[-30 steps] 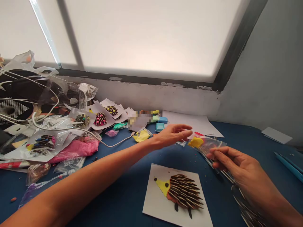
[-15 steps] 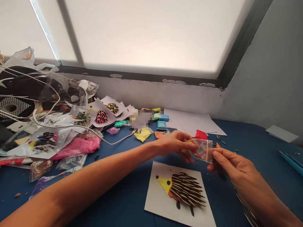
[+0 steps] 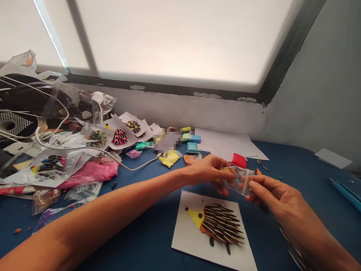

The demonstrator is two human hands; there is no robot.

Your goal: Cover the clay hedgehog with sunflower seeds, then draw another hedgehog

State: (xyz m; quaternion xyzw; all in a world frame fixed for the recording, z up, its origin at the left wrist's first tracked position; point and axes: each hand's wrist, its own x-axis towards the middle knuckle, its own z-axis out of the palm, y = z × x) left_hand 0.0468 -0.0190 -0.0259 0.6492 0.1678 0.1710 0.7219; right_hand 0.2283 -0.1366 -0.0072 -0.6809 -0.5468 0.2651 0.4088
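A small clear zip bag is stretched between my two hands above the blue table. My left hand pinches its left end, where a bit of yellow shows between the fingers. At the zip end, my right hand grips the bag between thumb and fingers. Below them lies a white card bearing a hedgehog picture, with a yellow clay face, black dots for eye and nose, and a back of striped seeds over orange clay. Two dark pieces form its legs.
Clay packets in red, blue and yellow lie behind my hands. White paper sheets rest by the wall. Finished hedgehog cards, plastic bags and a white cable crowd the left. A blue tool lies far right.
The zip end of the bag has tilted and come slightly left with my right hand. My left hand keeps its pinch. The whole view has shifted a little.
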